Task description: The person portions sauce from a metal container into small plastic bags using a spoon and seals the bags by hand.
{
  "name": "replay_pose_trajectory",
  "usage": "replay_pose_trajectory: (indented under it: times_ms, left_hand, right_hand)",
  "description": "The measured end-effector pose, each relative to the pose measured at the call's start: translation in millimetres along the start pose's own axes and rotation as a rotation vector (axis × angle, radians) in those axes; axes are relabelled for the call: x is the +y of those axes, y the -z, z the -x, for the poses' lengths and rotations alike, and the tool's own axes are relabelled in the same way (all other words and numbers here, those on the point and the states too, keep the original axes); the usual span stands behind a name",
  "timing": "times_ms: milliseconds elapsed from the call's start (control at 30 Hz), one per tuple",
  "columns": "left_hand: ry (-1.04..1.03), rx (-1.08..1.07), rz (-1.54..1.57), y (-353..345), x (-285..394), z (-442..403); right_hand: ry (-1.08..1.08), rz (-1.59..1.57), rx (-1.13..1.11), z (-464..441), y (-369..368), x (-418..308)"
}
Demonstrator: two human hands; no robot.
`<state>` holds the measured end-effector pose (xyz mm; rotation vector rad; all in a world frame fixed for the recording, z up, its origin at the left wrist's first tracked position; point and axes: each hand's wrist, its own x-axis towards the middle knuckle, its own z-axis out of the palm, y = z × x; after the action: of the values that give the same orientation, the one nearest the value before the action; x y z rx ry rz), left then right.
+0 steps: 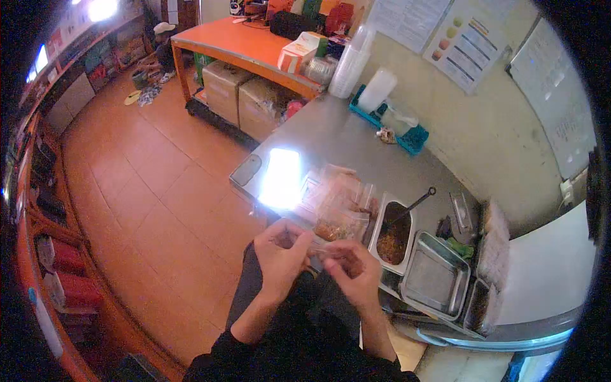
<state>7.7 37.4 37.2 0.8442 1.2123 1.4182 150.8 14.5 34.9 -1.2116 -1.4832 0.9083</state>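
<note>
My left hand (279, 256) and my right hand (354, 270) are close together in front of my body, at the near edge of the steel counter. Fingers and thumbs of both pinch the edge of a clear plastic bag (318, 249); its lower part is hard to make out. Just beyond the hands lie several filled clear bags (344, 224), with brownish food showing in the closest one. To their right sits a white-rimmed food pan (396, 245) of dark reddish-brown food, and a ladle (421, 200) leans out of it.
An empty metal tray (436, 275) stands right of the pan. A glaring bright panel (281, 178) is at the counter's left edge. Farther back are stacked plastic cups (349, 67), a teal basket (412, 140) and an orange table (242, 42) with cardboard boxes (226, 89) beneath.
</note>
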Motion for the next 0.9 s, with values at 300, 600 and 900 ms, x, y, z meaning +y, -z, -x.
replay_pose_trajectory:
  times_ms: [300,600,900]
  left_hand:
    - [-0.377,-0.140,-0.071,1,-34,-11]
    - [0.064,-0.521,0.248,0,-37,16]
    - [-0.029,-0.612,-0.086,-6,-24,29]
  right_hand:
    - [-0.088,-0.064,0.142,2,8,-10]
    - [-0.194,-0.257,0.183,2,19,-26]
    - [-0.024,0.125,0.118,-1,22,-21]
